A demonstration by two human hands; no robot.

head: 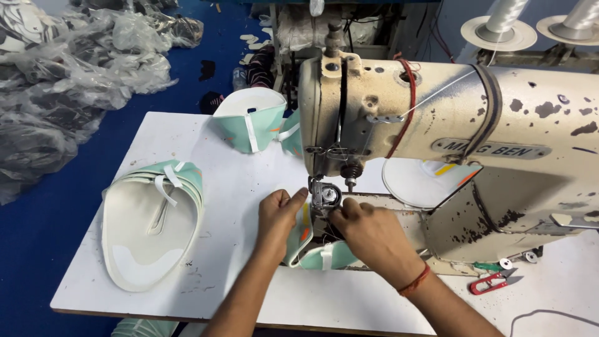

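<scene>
We see a stack of mint-and-white shoe uppers (153,221) near the left edge of the white table (231,293), another upper (251,122) at its far edge, red thread snips (491,283) toward its right edge, and plastic-wrapped bundles (68,75) on the blue floor (37,243).

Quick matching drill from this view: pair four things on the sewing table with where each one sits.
Things:
1. stacked shoe uppers
2. red thread snips
3. mint piece
4. thread cones

Places:
A. behind the sewing machine, top right
B. under both hands, at the presser foot
C. left part of the white table
D. table right of the machine base

Pairs: 1-C, 2-D, 3-B, 4-A
</scene>
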